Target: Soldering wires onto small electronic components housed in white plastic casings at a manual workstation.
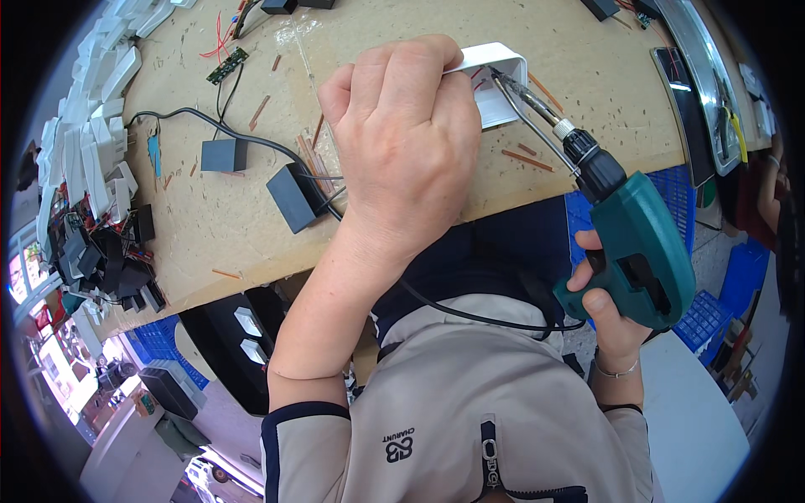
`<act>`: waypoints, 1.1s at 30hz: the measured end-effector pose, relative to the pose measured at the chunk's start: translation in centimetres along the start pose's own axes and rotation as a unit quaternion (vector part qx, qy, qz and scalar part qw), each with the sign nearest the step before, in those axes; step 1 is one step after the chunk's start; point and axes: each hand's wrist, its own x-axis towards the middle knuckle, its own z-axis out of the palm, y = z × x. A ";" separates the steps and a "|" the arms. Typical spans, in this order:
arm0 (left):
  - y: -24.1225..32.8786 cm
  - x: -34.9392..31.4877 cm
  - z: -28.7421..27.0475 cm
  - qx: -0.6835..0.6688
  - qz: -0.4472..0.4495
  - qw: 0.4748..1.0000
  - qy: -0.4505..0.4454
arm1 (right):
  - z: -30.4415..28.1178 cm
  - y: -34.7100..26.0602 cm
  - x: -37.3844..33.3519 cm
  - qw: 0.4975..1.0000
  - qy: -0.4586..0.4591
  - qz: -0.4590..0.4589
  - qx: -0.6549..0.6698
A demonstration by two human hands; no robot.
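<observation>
My left hand (pixel 411 138) is closed on a white plastic housing (pixel 505 57), holding it tilted over the wooden table with its hollow side toward the tool. A bit of red wire shows inside; the rest of the interior is hidden by my hand. In my right hand (pixel 619 331) is a teal soldering gun (pixel 647 222), gripped by its handle with my fingers around the trigger area. The metal tip and a thin tube beside it reach into the housing's opening. Whether the tip touches anything there, I cannot tell.
A black cable (pixel 226 120) runs under my left wrist beside two dark boxes (pixel 293 198). A small green circuit board (pixel 226 66) lies farther back. White plastic parts (pixel 101 159) and black parts (pixel 105 260) are heaped left. A phone (pixel 686 109) lies right. Thin brown strips litter the table.
</observation>
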 end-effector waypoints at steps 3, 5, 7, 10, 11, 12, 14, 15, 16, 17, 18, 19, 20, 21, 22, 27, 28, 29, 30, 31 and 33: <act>0.0 -0.1 0.1 -0.002 -0.001 1.000 0.001 | 0.1 0.0 0.0 1.000 0.000 -0.006 -0.005; 0.1 0.1 -0.1 -0.005 -0.003 1.000 -0.003 | 0.2 -0.1 0.0 1.000 0.004 0.007 -0.016; 0.0 0.4 -0.4 0.003 -0.002 1.000 -0.011 | 0.2 -0.2 0.1 1.000 0.000 0.007 -0.008; -0.1 0.4 -0.3 0.007 0.002 1.000 -0.003 | 0.5 -0.3 -0.1 0.999 0.029 0.025 -0.011; -0.2 0.5 -0.3 0.004 0.002 1.000 -0.002 | 0.7 -0.3 -0.2 0.997 0.057 0.042 -0.017; -0.2 0.4 -0.2 0.001 0.001 1.000 -0.002 | 0.7 -0.3 -0.3 0.997 0.058 0.043 -0.018; -0.2 0.4 -0.1 0.000 0.001 1.000 -0.003 | 0.7 -0.2 -0.4 0.997 0.066 0.040 -0.014; -0.2 0.3 -0.2 0.001 0.000 1.000 -0.004 | 0.7 -0.2 -0.5 0.997 0.065 0.040 -0.014; -0.1 0.3 -0.4 0.003 0.000 1.000 -0.004 | 0.6 -0.2 -0.7 0.998 0.063 0.027 -0.016; -0.1 0.3 -0.5 0.007 0.000 1.000 -0.011 | 0.5 -0.2 -0.8 0.998 0.061 0.014 -0.018; 0.0 0.3 -0.6 0.010 0.000 1.000 -0.018 | 0.5 -0.2 -0.9 0.998 0.060 0.014 -0.018; 0.1 0.3 -0.6 0.010 0.000 1.000 -0.017 | 0.5 -0.2 -1.1 0.998 0.067 0.004 -0.014; 0.1 0.2 -0.6 0.013 0.000 1.000 -0.021 | 0.4 -0.2 -1.2 0.997 0.073 -0.006 -0.010; 0.1 0.2 -0.7 0.015 0.000 1.000 -0.024 | 0.4 -0.4 -1.3 0.997 0.072 -0.007 -0.009; 0.1 0.2 -0.8 0.016 0.000 1.000 -0.024 | 0.4 -0.6 -1.3 0.996 0.084 -0.010 -0.012; 0.4 0.5 -2.3 0.011 -0.001 0.996 -0.084 | -0.2 -0.6 -0.8 0.992 0.107 -0.046 -0.038; 0.3 0.6 -2.6 0.015 0.001 0.996 -0.084 | -0.1 -0.7 -0.5 0.990 0.119 -0.060 -0.044; 0.3 0.8 -2.9 0.016 -0.021 0.994 -0.110 | 0.1 -0.9 -0.2 0.987 0.131 -0.074 -0.049; 0.0 0.9 -3.3 0.025 -0.043 0.990 -0.135 | 0.5 -1.0 0.0 0.988 0.125 -0.080 -0.041; -0.1 1.0 -3.5 0.037 -0.040 0.990 -0.132 | 0.8 -1.1 0.0 0.984 0.156 -0.079 -0.033; -0.5 0.9 -3.8 -0.119 -0.166 0.945 -0.255 | 0.3 -0.5 -0.4 0.986 0.147 -0.069 -0.028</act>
